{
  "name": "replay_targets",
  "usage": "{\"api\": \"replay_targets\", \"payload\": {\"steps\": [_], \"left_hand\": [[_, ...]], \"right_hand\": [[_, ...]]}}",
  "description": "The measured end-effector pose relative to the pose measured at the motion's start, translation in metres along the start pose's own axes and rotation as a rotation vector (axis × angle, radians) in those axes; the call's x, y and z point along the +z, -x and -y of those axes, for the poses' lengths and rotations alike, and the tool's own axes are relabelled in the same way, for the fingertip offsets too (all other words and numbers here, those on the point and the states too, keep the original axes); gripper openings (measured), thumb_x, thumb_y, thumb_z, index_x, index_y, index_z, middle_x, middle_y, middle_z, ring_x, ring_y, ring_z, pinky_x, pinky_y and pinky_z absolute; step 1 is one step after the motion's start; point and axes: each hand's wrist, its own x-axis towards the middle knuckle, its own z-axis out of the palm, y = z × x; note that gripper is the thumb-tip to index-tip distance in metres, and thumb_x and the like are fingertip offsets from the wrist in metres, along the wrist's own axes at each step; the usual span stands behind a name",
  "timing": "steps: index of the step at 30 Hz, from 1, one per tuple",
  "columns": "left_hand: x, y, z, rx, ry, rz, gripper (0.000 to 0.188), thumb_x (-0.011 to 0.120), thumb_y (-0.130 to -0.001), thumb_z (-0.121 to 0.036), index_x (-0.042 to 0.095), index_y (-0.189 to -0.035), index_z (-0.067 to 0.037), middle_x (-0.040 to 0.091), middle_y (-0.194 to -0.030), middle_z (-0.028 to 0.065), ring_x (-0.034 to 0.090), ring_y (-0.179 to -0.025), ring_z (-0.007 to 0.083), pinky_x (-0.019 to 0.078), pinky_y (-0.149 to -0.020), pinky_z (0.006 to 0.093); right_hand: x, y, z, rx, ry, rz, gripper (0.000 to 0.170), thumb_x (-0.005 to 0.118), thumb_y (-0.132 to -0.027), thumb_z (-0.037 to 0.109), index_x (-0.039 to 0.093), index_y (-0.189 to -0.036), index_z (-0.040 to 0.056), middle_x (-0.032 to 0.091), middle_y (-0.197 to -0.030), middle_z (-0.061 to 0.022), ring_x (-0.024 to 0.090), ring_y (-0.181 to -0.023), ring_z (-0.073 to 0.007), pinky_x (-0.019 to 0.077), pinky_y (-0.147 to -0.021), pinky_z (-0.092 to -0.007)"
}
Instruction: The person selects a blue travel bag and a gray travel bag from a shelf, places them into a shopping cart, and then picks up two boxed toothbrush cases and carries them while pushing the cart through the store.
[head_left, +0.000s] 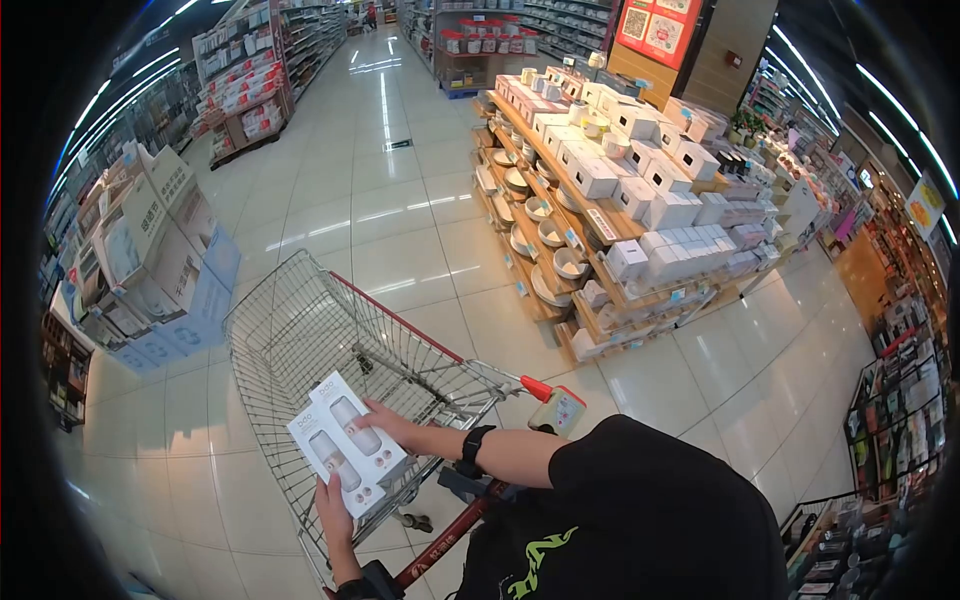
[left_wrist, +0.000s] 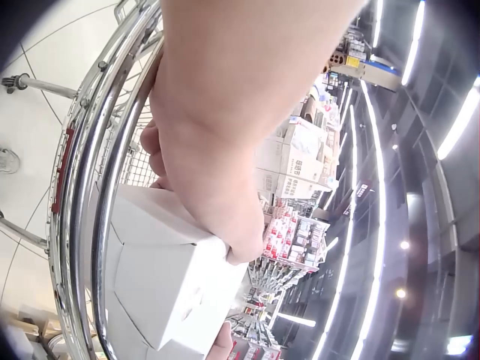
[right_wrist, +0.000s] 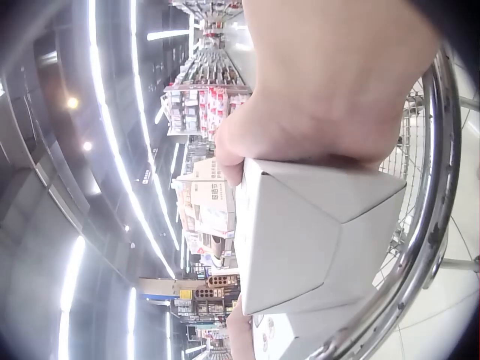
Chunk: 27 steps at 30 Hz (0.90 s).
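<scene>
Two white boxes, each printed with a picture of a pale tumbler-shaped item, are held side by side over the shopping cart. My left hand grips the left box by its outer side, thumb over the front edge. On the other side, my right hand holds the right box, its thumb lying on the printed face. The left wrist view shows my left hand around the plain box end. In the right wrist view, my right hand wraps the other box's end.
The cart's handle is close in front of my body. A wooden display with bowls and boxed goods stands to the right. On the left is a stack of large cartons. A tiled aisle runs ahead between shelves.
</scene>
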Motion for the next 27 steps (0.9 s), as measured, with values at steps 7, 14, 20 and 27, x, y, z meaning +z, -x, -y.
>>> {"api": "replay_targets", "payload": {"steps": [7, 14, 20, 27], "left_hand": [[-0.034, -0.076, -0.029, -0.017, -0.107, 0.051, 0.045, 0.044, -0.094, -0.027, 0.045, -0.124, 0.007, 0.056, -0.114, 0.0168, 0.055, -0.099, 0.0217, 0.0425, -0.087, 0.0317], [-0.055, -0.146, -0.047, -0.015, -0.049, 0.088, 0.043, 0.046, -0.093, -0.025, 0.046, -0.122, 0.007, 0.057, -0.110, 0.0175, 0.056, -0.096, 0.0211, 0.0437, -0.084, 0.0310], [-0.082, -0.207, -0.047, 0.108, -0.261, 0.143, 0.042, 0.047, -0.091, -0.024, 0.048, -0.120, 0.006, 0.060, -0.109, 0.0182, 0.057, -0.099, 0.0244, 0.0426, -0.087, 0.0333], [-0.116, -0.285, -0.063, 0.085, -0.253, 0.303, 0.044, 0.050, -0.090, -0.025, 0.047, -0.122, 0.005, 0.060, -0.111, 0.0185, 0.056, -0.101, 0.0236, 0.0416, -0.089, 0.0330]], "right_hand": [[0.011, -0.066, 0.025, -0.032, -0.021, -0.160, 0.056, 0.057, -0.082, 0.020, 0.034, -0.131, 0.0030, 0.048, -0.120, -0.0135, 0.050, -0.108, -0.0203, 0.0437, -0.089, -0.0308], [0.009, -0.125, 0.049, -0.066, -0.023, -0.166, 0.080, 0.058, -0.084, 0.023, 0.011, -0.143, -0.0029, 0.033, -0.140, -0.0186, 0.040, -0.124, -0.0241, 0.0390, -0.097, -0.0305], [0.004, -0.171, 0.060, -0.089, -0.028, -0.223, 0.081, 0.059, -0.084, 0.024, 0.011, -0.143, -0.0035, 0.029, -0.142, -0.0201, 0.036, -0.127, -0.0230, 0.0348, -0.101, -0.0302], [0.015, -0.216, 0.066, -0.346, 0.290, -0.436, 0.085, 0.062, -0.083, 0.022, 0.007, -0.143, -0.0042, 0.027, -0.143, -0.0227, 0.030, -0.131, -0.0278, 0.0272, -0.106, -0.0332]]}}
